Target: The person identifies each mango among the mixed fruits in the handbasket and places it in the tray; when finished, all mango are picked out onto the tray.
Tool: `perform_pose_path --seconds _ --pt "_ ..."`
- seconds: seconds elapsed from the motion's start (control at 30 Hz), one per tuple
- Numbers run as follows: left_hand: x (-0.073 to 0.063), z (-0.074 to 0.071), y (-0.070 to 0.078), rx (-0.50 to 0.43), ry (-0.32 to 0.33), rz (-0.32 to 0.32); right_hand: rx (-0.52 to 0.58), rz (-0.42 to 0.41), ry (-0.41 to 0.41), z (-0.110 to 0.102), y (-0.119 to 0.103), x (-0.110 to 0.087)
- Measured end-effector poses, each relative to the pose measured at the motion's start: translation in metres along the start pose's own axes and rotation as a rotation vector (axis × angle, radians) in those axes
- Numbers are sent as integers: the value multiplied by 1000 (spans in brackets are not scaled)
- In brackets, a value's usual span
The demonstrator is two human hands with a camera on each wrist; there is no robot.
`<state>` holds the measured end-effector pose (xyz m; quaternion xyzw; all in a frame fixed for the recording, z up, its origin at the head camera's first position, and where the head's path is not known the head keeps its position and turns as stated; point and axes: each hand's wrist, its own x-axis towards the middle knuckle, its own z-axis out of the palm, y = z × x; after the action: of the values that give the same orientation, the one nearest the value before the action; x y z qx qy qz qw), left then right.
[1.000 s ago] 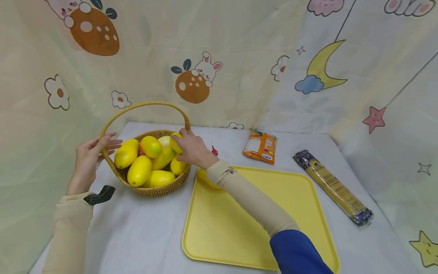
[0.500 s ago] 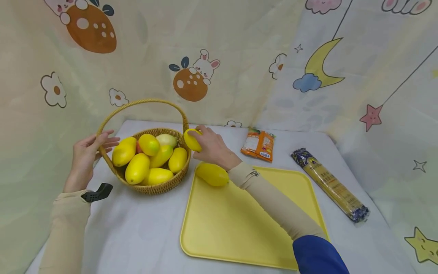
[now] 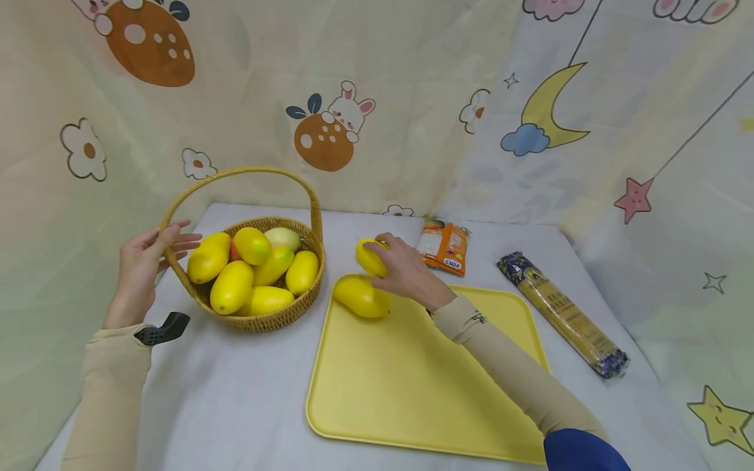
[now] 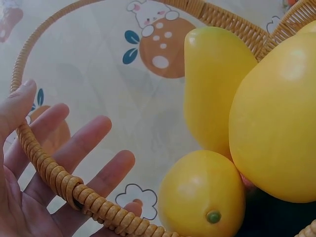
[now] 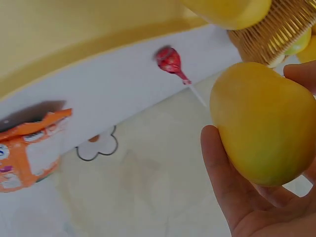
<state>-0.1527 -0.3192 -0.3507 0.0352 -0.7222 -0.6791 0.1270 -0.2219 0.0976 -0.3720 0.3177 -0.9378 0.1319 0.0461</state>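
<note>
- Two grips are in view; one carries fruit.
- Right grip (image 3: 406,271): fingers and thumb bent around a yellow mango (image 3: 370,263), spread only as far as its girth.
- Held mango: raised near the far left corner of the yellow tray (image 3: 412,379); exact height cannot be told.
- Left grip (image 3: 137,268): fingers extended and spread, with the handle (image 4: 44,165) of the wicker basket (image 3: 265,322) lying across the palm; no firm clasp is visible.
- Second mango (image 3: 360,297): rests in the tray's far left corner.
- Basket: stands on the table (image 3: 235,399), left of the tray, and contains further yellow fruit (image 3: 231,288).
- Handling: the skin looks smooth and may be slippery. The body appears stiff, probably light to moderate in weight; bruising cannot be ruled out if it is real fruit.
- Hold point: the widest part, thumb opposing the fingers. The tapered ends would likely let it slide.
- Clearance: a lollipop (image 5: 169,60) and an orange packet (image 3: 446,247) lie beyond the tray.
</note>
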Motion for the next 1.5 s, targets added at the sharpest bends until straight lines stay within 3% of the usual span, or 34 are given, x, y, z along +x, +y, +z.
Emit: perform_pose_path --seconds 0.73,1.1,1.5 --pt "1 -2 -1 4 -9 -8 27 28 -65 43 24 -29" --pt "1 -3 -1 -16 -11 -17 -34 51 -92 41 24 -26" --pt "1 -1 -1 -32 -11 -20 -47 35 -33 33 26 -23"
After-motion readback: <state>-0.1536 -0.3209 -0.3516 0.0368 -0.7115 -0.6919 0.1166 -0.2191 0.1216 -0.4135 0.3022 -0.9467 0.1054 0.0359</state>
